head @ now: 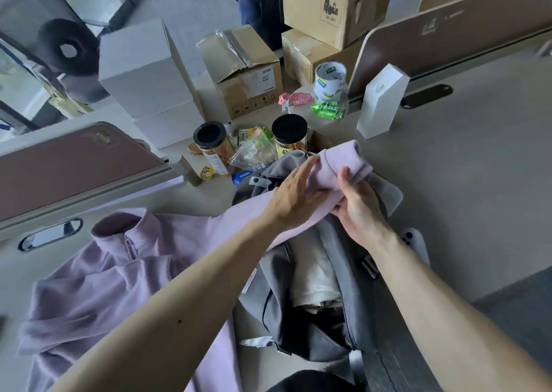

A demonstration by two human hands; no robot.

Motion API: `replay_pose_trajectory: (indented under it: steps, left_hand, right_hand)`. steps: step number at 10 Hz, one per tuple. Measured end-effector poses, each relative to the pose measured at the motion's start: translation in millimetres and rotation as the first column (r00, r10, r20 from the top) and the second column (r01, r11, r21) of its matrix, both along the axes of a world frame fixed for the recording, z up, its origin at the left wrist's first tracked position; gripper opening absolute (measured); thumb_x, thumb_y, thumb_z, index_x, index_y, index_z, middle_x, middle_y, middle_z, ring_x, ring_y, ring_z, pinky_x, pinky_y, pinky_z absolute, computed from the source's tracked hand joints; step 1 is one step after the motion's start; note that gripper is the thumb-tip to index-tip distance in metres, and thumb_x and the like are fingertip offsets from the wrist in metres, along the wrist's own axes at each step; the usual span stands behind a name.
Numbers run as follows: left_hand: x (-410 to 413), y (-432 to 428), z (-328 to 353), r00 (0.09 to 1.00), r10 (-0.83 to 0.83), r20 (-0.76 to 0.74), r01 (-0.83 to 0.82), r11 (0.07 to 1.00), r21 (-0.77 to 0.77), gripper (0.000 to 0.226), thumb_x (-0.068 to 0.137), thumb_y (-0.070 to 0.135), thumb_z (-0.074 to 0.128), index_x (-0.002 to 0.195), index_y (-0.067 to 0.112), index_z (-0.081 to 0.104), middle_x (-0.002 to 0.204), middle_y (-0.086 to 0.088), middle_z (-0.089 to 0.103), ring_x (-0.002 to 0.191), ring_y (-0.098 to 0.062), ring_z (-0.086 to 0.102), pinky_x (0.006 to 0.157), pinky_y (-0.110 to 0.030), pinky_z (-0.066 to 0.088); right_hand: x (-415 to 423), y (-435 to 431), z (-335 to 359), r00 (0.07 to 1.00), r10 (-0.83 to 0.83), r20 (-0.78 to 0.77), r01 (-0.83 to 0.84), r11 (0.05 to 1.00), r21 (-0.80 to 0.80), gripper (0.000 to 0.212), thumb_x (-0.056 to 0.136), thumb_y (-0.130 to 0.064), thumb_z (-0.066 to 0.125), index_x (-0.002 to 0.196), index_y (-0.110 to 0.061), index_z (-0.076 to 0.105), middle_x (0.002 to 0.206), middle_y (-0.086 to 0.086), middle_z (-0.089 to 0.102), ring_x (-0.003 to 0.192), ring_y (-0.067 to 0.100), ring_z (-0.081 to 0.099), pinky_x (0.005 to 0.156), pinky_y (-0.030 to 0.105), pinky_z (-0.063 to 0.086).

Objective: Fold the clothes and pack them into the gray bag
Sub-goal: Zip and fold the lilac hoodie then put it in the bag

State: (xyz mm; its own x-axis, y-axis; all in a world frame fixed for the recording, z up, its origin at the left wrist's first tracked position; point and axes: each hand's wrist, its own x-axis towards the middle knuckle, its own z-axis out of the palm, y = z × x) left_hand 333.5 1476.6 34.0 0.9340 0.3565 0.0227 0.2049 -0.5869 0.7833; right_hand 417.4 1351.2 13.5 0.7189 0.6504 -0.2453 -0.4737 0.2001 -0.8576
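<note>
while the lilac sweatshirt [98, 275] lies spread on the desk [478, 197] at the left, its sleeve [343, 161] stretches over the open gray bag [352, 287]. the right hand [358, 203] grips the folded sleeve end with curled fingers [345, 179]; the left hand [295, 194] presses it, fingers straight. a white garment [310, 272] sits inside the bag.

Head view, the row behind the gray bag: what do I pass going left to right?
Black-lidded snack jar → clear plastic snack bag → second black-lidded jar → stacked tape rolls → tall white box.
</note>
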Motion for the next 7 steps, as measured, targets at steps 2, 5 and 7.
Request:
replay_pose_trajectory:
  steps: [2, 5, 7]
  left_hand:
    - [-33, 28, 27, 0.993, -0.096, 0.07, 0.108, 0.978, -0.18, 0.073, 0.088, 0.046, 0.064, 0.15, 0.019, 0.036, 0.142, 0.001, 0.049, 0.127, -0.016, 0.05, 0.104, -0.029, 0.044]
    - [-59, 57, 83, 0.969, 0.053, 0.243, -0.051, 0.999, -0.017, 0.023, 0.087, 0.027, 0.062, 0.084, 0.005, 0.057, 0.064, 0.009, 0.041, 0.058, -0.007, 0.031, 0.053, -0.017, 0.028]
    - [-68, 66, 112, 0.972, -0.088, 0.219, 0.093, 0.996, -0.014, 0.027, 0.09, 0.03, 0.056, 0.087, 0.004, 0.059, 0.074, -0.003, 0.052, 0.067, -0.013, 0.04, 0.057, -0.026, 0.03]
  right_hand:
    - [-22, 10, 31, 0.99, 0.052, 0.135, -0.044, 0.997, -0.059, 0.096, 0.073, -0.084, 0.053, 0.139, -0.014, 0.053, 0.135, 0.012, 0.061, 0.125, 0.027, 0.059, 0.104, 0.05, 0.046]
    - [-67, 12, 68, 0.897, -0.043, 0.441, 0.183, 0.942, -0.281, 0.067, 0.076, -0.081, 0.055, 0.115, -0.028, 0.065, 0.112, 0.01, 0.071, 0.102, 0.033, 0.068, 0.086, 0.059, 0.055]
    - [-95, 2, 111, 0.615, 0.037, 0.788, 0.226, 0.949, -0.221, 0.053, 0.081, -0.048, 0.07, 0.129, -0.056, 0.048, 0.112, -0.006, 0.068, 0.109, 0.021, 0.065, 0.088, 0.039, 0.052]
